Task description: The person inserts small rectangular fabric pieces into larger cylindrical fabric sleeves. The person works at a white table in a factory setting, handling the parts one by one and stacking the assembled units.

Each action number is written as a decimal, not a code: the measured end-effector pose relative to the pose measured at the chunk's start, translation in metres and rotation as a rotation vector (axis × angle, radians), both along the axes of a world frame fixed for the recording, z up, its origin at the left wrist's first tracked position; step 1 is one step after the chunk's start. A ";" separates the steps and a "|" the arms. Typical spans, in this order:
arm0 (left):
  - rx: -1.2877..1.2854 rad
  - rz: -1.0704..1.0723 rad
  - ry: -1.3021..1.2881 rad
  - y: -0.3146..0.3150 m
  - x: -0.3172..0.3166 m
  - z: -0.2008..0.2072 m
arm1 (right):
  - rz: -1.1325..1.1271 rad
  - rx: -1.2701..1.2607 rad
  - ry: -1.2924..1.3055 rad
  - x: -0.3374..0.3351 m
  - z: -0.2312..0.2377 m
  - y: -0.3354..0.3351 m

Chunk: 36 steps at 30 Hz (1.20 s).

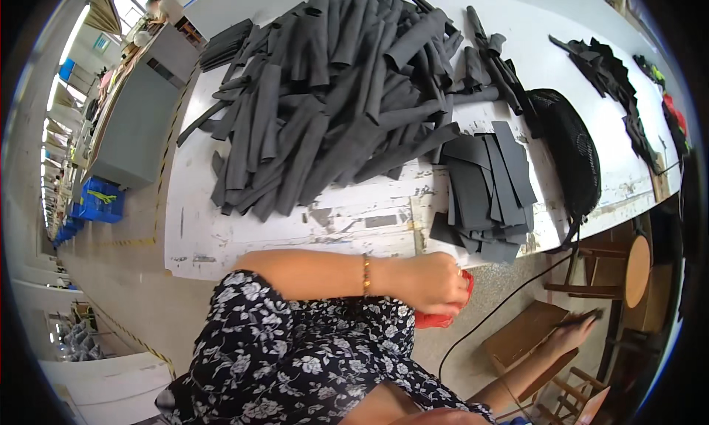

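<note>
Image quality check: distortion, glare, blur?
Head view: strong fisheye, bowing the white table edges, corners black; in the head view, the window at upper left is glaring; the right hand and its dark object look soft, too unclear to identify the object.

Head-worn fisheye, downward over table (pixel 203 218)

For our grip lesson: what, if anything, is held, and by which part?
Left hand: a red thing, edges showing past the hand; right hand: a dark thing. The gripped parts cannot be told.
</note>
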<state>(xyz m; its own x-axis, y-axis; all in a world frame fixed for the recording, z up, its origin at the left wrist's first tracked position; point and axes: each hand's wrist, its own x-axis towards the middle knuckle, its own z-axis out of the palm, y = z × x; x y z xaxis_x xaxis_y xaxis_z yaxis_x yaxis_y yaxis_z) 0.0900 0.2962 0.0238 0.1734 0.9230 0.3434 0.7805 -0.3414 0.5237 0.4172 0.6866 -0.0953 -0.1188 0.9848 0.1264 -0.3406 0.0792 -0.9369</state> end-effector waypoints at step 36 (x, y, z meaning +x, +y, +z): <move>-0.288 1.279 0.160 -0.307 -0.166 0.034 | 1.495 0.964 -0.706 -0.668 0.159 -0.269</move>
<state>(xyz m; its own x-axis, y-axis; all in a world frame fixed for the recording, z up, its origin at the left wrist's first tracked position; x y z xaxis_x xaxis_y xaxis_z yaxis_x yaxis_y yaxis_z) -0.0762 -0.0105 0.0583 -0.8494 0.5010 0.1659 0.5267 0.7851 0.3258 -0.2507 0.4172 0.0641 -0.9467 -0.3189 0.0451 -0.2463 0.6268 -0.7392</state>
